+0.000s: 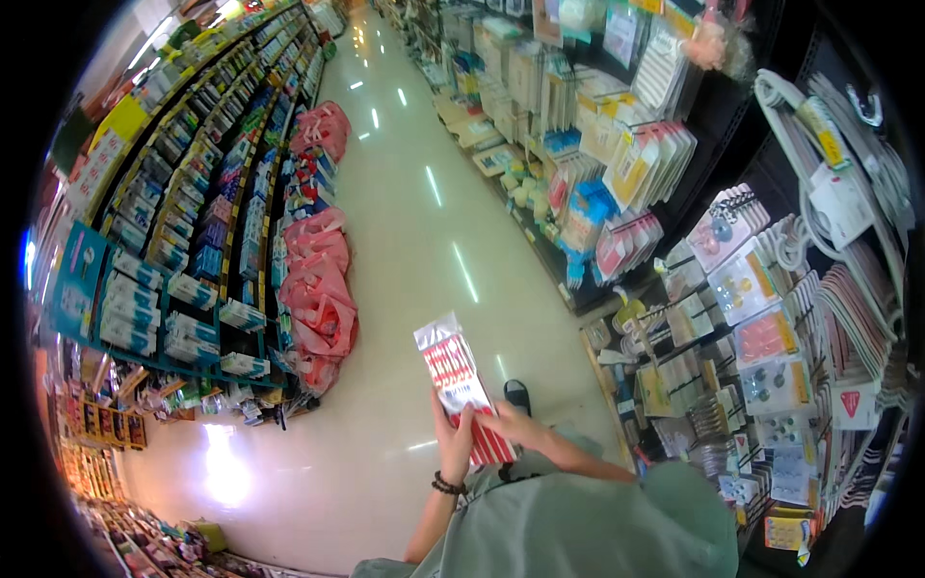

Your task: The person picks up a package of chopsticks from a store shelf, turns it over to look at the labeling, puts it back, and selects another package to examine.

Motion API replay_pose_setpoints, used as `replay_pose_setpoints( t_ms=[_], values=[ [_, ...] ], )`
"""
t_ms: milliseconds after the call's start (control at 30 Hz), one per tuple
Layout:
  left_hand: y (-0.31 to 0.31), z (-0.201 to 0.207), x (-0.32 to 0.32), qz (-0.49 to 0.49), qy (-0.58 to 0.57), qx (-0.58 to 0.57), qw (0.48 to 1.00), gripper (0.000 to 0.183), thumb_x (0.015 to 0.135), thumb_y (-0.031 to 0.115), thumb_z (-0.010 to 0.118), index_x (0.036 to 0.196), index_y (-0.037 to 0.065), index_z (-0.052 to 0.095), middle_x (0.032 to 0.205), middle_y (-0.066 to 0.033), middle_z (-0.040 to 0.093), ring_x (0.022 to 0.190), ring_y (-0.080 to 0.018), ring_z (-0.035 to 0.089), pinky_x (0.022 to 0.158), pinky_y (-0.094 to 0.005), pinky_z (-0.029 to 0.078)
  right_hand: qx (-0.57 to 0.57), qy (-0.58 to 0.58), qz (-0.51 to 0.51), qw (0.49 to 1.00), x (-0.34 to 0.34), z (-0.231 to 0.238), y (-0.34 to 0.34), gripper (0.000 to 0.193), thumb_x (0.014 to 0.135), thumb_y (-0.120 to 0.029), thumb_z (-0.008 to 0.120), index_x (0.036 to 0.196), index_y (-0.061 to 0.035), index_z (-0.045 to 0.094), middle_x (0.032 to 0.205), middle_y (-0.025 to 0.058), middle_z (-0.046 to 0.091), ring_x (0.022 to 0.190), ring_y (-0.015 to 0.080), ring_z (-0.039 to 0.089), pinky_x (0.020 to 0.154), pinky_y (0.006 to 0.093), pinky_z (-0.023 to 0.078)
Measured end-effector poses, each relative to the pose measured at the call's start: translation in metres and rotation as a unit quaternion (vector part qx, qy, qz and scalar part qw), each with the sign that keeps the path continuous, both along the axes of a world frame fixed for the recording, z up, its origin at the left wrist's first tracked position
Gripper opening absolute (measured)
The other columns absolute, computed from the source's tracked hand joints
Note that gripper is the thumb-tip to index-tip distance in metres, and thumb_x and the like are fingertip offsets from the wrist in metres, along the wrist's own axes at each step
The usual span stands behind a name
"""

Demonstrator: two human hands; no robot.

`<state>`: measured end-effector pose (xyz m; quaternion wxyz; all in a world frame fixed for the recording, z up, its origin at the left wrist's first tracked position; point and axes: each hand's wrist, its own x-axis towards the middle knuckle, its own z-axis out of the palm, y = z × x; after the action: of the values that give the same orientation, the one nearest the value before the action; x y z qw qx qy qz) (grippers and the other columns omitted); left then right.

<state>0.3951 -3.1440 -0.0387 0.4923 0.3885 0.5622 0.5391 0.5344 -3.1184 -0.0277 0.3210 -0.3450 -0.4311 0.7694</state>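
Observation:
A flat red-and-white striped packet with a silvery, see-through top end is held up in front of my body, slightly tilted. My left hand is closed on its lower left edge, the thumb lying across the front. From the right, my right hand grips the same packet lower down, its fingers at the right edge. The packet's lower striped part shows between and below the hands. What is inside cannot be made out. A dark beaded bracelet circles my left wrist.
Pink plastic bags line the floor along the left shelves of small boxes. On my right, hooks carry hanging packets, blue gloves and white hangers. A pale shiny floor runs between them.

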Motion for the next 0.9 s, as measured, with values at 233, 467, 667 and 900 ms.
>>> replay_pose_setpoints(
  t_ms=[233,467,667,900],
  values=[
    [0.126,0.03,-0.007,-0.049,0.017,0.027,0.998,0.071,0.092,0.005,0.059,0.152,0.006,0.021,0.14,-0.0115,0.044,0.123,-0.0188,0.048,0.1,-0.0341,0.043,0.088,0.056,-0.025,0.994,-0.022,0.013,0.134,0.057,0.096,-0.008,0.051,0.147,-0.0037,0.028,0.132,0.0119,0.051,0.114,0.019,0.055,0.096,0.0328,0.046],
    [0.205,0.005,-0.063,0.023,-0.325,-0.062,0.943,0.067,0.097,0.052,0.043,0.146,0.008,0.033,0.142,-0.0141,0.045,0.129,-0.0285,0.046,0.108,-0.043,0.04,0.37,-0.173,0.039,0.912,-0.042,0.024,0.207,0.078,0.088,-0.029,0.064,0.153,-0.0106,0.024,0.157,0.0215,0.015,0.146,0.0421,0.008,0.116,0.0502,0.015],
    [0.298,0.008,-0.084,0.017,-0.467,-0.027,0.884,0.085,0.092,0.07,0.03,0.147,0.005,0.03,0.144,-0.0198,0.042,0.128,-0.0348,0.047,0.107,-0.0475,0.041,0.444,-0.324,0.027,0.835,-0.064,0.02,0.292,0.06,0.087,-0.026,0.063,0.143,-0.0155,0.044,0.155,0.0127,0.026,0.142,0.0442,0.019,0.11,0.0588,0.016],
    [0.433,0.005,-0.129,0.016,-0.573,-0.053,0.818,0.076,0.095,0.065,0.029,0.143,0.006,0.038,0.138,-0.0176,0.048,0.122,-0.0318,0.053,0.104,-0.0448,0.044,0.482,-0.379,0.004,0.79,-0.115,0.026,0.441,0.046,0.085,-0.014,0.061,0.131,-0.0105,0.054,0.143,0.0103,0.041,0.134,0.0414,0.031,0.105,0.0553,0.026]
  ],
)
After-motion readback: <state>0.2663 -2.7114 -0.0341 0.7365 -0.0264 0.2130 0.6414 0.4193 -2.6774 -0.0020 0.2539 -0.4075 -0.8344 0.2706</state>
